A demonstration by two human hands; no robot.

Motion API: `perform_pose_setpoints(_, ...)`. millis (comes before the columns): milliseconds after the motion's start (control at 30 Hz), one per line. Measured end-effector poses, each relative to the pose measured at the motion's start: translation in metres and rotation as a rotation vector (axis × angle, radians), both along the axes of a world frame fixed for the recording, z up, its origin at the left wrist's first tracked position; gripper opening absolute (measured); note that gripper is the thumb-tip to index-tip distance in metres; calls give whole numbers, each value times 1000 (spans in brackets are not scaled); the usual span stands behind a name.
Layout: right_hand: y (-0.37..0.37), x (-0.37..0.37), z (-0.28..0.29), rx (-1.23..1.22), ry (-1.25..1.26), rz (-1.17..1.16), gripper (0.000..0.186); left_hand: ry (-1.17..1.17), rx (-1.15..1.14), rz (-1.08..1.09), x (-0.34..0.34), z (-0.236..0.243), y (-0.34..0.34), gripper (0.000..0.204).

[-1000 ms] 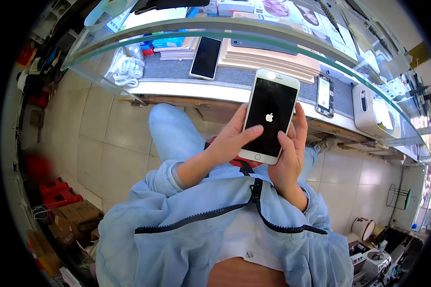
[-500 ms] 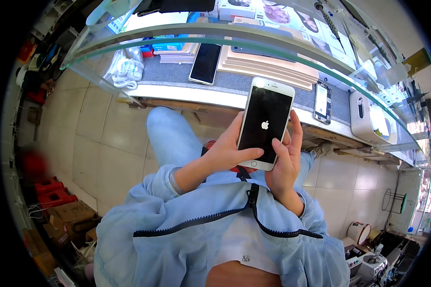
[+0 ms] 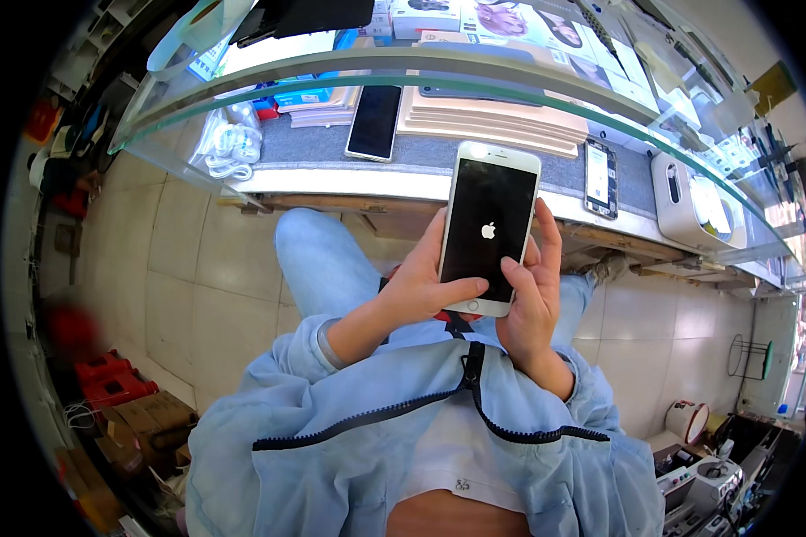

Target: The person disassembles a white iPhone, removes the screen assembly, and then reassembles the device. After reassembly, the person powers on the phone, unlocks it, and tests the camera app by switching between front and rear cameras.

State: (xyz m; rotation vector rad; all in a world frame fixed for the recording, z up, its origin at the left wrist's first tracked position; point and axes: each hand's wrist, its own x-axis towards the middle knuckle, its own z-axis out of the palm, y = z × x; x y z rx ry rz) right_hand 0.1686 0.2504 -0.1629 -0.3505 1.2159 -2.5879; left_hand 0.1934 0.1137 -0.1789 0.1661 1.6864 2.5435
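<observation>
A white-framed smartphone [image 3: 490, 215] is held upright in front of me, its screen black with a small white logo in the middle and a round button below. My left hand [image 3: 418, 279] grips its left edge, thumb lying over the lower screen. Around the lower right side is my right hand [image 3: 535, 300], its thumb on the screen near the right edge and its index finger pointing up beside the frame. The fingers behind the phone are partly hidden.
Inside the glass display counter [image 3: 394, 63] lie a dark phone [image 3: 373, 123], an opened phone [image 3: 601, 178], flat cartons [image 3: 501, 123], bagged white cables [image 3: 230, 143] and a white bin [image 3: 691, 201]. Cardboard boxes [image 3: 148, 421] and red cases [image 3: 116, 380] are on the floor at left.
The phone and both hands appear slightly farther left, with the view itself shifted a little. My grip and the logo on the screen look the same.
</observation>
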Motion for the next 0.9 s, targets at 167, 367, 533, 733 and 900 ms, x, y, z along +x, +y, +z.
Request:
perform_pose_setpoints(167,3,0,-3,25,19,4,65,33,-18,-6,-1,-2,0,80)
perform_pose_setpoints(367,3,0,-3,38,24,-9,68,30,-2,-4,0,-2,1,80)
perform_pose_setpoints(533,2,1,-3,61,18,-23,69,48,-30,-4,-1,-5,0,79)
perform_pose_setpoints(733,1,-1,-4,74,16,-18,68,25,-51,3,-2,-2,0,77)
perform_pose_setpoints(900,0,-5,-3,65,25,-13,66,18,-38,49,-4,2,2,72)
